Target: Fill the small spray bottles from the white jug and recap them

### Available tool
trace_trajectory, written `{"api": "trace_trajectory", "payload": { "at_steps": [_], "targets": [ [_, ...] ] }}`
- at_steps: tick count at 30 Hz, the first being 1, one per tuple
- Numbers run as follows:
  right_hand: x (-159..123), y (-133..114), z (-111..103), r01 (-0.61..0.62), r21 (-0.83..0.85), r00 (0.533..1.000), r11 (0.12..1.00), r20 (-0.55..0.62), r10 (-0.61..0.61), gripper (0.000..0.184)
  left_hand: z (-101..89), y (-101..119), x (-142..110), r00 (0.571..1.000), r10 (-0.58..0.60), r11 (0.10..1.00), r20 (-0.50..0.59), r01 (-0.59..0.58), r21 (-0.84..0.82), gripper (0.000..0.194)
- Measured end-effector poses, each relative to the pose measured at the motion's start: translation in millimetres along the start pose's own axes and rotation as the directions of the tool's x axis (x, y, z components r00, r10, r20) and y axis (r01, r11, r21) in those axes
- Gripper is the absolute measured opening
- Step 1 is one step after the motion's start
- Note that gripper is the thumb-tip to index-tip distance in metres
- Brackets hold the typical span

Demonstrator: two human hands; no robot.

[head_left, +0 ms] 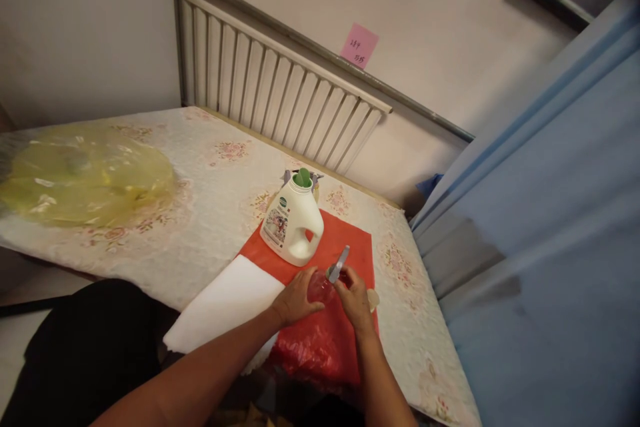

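A white detergent jug [291,220] with a green spout stands on a red sheet [356,247] on the table. My left hand [296,299] lies with fingers stretched flat on a red plastic bag [320,343] at the table's near edge. My right hand [354,297] is closed around a small grey tool [339,264], maybe scissors or a clip, whose tip points up toward the jug. Both hands meet over a clear rounded part of the bag.
A white sheet [225,303] overhangs the near edge left of the hands. A yellow plastic bag [85,177] lies at the far left on the floral tablecloth [210,193]. A radiator [280,90] lines the wall; a blue curtain [550,213] hangs at the right.
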State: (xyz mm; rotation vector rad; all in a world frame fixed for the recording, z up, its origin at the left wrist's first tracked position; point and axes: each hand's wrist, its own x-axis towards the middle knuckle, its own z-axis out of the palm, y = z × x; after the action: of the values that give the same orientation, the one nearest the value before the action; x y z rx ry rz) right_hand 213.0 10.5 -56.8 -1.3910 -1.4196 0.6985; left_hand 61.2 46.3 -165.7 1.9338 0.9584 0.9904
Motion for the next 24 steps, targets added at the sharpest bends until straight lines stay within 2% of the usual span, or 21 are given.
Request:
{"api": "trace_trajectory", "payload": {
  "at_steps": [11, 18, 24],
  "targets": [
    [-1, 8, 11, -0.027, -0.05, 0.991, 0.998, -0.129, 0.021, 0.024, -1.1, 3, 0, 1.0, -0.01, 1.0, -0.008, 0.01, -0.006, 0.091],
    [-2, 4, 5, 0.004, -0.067, 1.0, 0.998, -0.014, -0.005, 0.024, -1.1, 1, 1, 1.0, 0.011, 1.0, -0.002, -0.011, 0.009, 0.093],
    [-5, -9, 0, 0.03, -0.085, 0.997, 0.996, 0.078, -0.024, 0.031, 1.4, -1, 0, 1.0, 0.003, 1.0, -0.027, -0.004, -0.006, 0.093]
  ]
}}
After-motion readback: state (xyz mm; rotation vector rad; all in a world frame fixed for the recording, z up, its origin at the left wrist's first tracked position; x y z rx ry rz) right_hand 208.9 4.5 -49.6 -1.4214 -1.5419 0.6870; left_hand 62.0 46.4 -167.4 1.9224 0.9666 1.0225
